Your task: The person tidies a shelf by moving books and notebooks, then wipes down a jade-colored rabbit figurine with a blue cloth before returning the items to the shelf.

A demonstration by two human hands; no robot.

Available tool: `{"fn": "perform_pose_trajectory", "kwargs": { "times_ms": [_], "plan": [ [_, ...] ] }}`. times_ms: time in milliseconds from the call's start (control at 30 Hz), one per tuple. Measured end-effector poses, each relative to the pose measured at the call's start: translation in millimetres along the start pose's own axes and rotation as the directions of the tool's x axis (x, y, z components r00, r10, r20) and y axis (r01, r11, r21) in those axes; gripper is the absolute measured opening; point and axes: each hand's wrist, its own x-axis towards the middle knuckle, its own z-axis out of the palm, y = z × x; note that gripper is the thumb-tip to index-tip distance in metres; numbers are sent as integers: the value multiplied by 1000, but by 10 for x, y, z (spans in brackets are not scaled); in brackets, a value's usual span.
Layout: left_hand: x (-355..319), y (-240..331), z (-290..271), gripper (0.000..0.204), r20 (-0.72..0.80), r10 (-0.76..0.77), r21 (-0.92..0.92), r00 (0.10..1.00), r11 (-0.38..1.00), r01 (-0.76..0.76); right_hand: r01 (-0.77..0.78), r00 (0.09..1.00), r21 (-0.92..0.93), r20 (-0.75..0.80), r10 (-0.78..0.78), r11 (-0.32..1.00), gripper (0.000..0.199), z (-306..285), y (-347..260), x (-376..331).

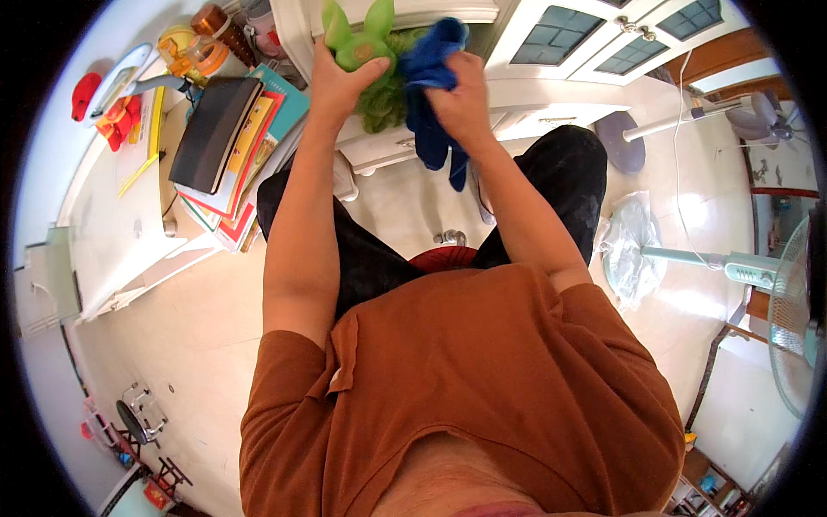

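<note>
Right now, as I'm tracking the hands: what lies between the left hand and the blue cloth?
The green long-eared object lies between the left hand and the blue cloth, in the head view.

The eared toy (369, 43) is bright green (the fluff (379, 110) olive), the cloth (422, 116) deep blue.

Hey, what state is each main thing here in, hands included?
Left hand: closed around green rabbit-eared object
Right hand: gripping blue cloth
Blue cloth: bunched, ends dangling
Glass-paned cabinet doors: shut
Black notebook: closed
Clear plastic bag: crumpled
Mint pedestal fan: unclear whether running
</note>
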Motion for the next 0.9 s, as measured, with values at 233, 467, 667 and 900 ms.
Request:
{"fn": "perform_pose_trajectory", "kwargs": {
  "times_ms": [233,467,667,900],
  "plan": [
    [63,43,-22,79,79,-69,-65,994,995,74,55,998,-404,32,-46,913,33,156,246,32],
    [38,106,13,79,75,-96,-92,993,990,102,-690,584,558,55,810,460,23,127,1360,-446],
    [21,44,-53,84,143,-109,-188,984,973,135,-735,381,678,405,831,8,22,6,1305,-221],
    [-139,270,-141,92,300,-17,-215,954,973,85,-645,461,764,408,788,-19,39,-233,1051,-202]
  ]
}}
